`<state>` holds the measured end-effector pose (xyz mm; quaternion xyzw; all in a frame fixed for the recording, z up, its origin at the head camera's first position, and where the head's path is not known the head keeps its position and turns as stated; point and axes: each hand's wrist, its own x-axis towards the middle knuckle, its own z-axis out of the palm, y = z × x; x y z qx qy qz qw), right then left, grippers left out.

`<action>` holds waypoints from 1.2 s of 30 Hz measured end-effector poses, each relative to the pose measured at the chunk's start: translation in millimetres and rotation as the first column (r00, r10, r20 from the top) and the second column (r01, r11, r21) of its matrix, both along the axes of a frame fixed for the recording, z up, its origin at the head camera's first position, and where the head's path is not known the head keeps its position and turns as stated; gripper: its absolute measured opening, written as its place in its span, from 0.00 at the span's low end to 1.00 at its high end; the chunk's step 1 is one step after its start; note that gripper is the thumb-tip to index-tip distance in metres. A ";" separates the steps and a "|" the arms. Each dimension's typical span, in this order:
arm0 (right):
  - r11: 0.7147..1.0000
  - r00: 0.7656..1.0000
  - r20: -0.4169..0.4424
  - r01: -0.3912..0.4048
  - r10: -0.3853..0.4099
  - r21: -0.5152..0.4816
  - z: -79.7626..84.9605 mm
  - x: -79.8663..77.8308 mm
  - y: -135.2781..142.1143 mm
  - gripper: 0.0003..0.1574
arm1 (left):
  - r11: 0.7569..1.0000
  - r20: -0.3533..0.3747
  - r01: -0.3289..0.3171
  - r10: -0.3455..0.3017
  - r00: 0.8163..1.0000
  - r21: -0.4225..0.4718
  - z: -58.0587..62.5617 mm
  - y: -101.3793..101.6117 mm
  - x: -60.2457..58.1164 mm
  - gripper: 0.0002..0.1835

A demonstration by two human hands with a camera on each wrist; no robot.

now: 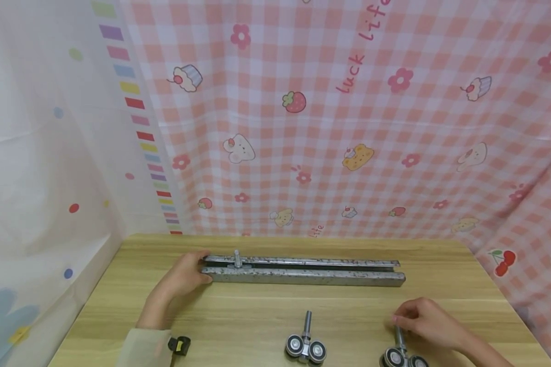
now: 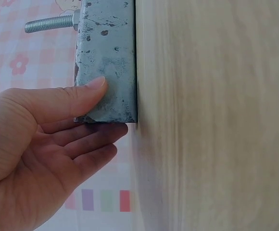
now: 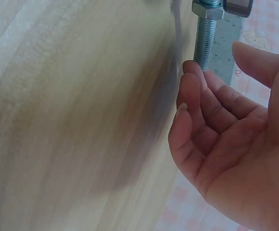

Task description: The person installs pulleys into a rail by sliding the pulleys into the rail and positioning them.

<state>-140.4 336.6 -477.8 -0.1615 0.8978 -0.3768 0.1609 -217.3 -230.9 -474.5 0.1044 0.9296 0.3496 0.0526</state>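
Note:
A long slotted steel track [image 1: 303,275], speckled with rust-coloured spots, lies across the wooden table. My left hand [image 1: 185,275] holds its left end, the thumb [image 2: 89,96] pressed along the side face and the other fingers around the end. Close to that end, a threaded bolt [image 1: 237,259] stands up out of the slot. At the lower right, my right hand [image 1: 429,321] is at the bolt tip of a roller hanger [image 1: 397,351]. Its fingertips touch the threaded bolt [image 3: 205,45] in the right wrist view, while the thumb stays apart from it.
A second roller hanger [image 1: 305,346], two-wheeled with its bolt pointing away, lies at the front middle of the table [image 1: 239,311]. A small black and yellow object [image 1: 180,345] sits by the left sleeve. Checked cloth [image 1: 326,127] hangs behind the table.

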 end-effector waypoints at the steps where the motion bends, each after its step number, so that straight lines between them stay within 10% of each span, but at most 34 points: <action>1: 1.000 1.000 0.006 -0.002 0.002 -0.010 -0.9 -0.6 -0.1 0.11 | 1.000 -0.004 0.002 -0.002 1.000 0.000 0.2 0.0 0.1 0.35; 36: 0.982 0.970 0.229 0.119 -0.084 -0.145 0.1 3.6 3.1 0.11 | 1.000 -0.011 0.008 -0.008 1.000 0.000 -0.3 -0.1 -0.2 0.33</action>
